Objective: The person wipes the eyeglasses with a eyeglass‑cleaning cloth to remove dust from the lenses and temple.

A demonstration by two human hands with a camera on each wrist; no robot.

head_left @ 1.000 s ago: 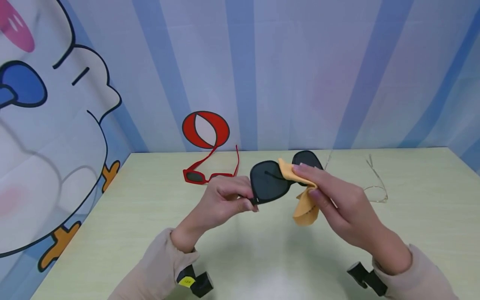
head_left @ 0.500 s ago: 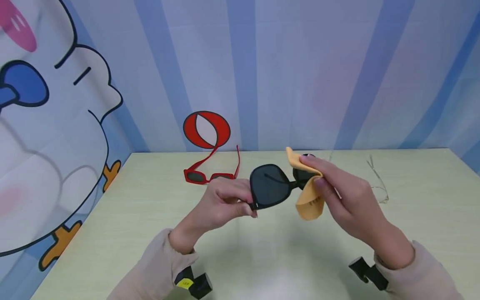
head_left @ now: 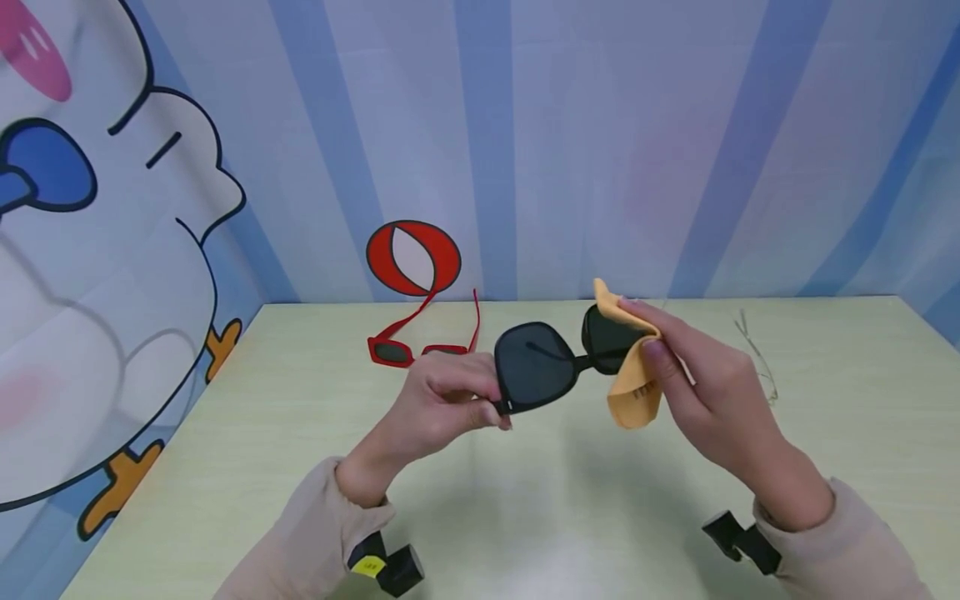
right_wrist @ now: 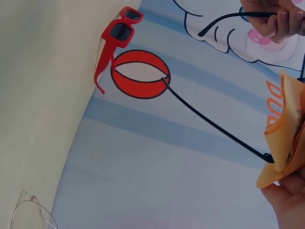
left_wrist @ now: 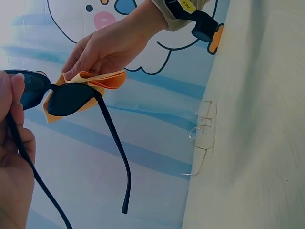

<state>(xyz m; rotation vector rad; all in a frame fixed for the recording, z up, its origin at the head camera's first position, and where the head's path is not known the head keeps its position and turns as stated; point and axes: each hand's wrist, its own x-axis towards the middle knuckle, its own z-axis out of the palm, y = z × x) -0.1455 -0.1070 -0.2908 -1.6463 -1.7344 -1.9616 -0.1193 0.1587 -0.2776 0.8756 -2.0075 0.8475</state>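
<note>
Above the pale wood-look surface [head_left: 480, 508], the glossy black sunglasses [head_left: 536, 368] are gripped at one outer corner by the left hand [head_left: 431, 408]; at their other lens, a soft yellow-orange cloth [head_left: 634, 396] is pinched by the right hand [head_left: 720, 400]. A light, stiff frame with scratch-prone lenses is judged, best held by the rim. Room is left nearer than the sunglasses; beyond them, red-framed sunglasses [head_left: 390, 352] and thin wire-rimmed spectacles [left_wrist: 202, 137] are to be avoided.

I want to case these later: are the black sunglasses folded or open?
Open: in the left wrist view, both temples of the black sunglasses stretch away from the lenses.

Orange "DU…" lettering [right_wrist: 273, 101] on the wall [right_wrist: 143, 157]
</note>
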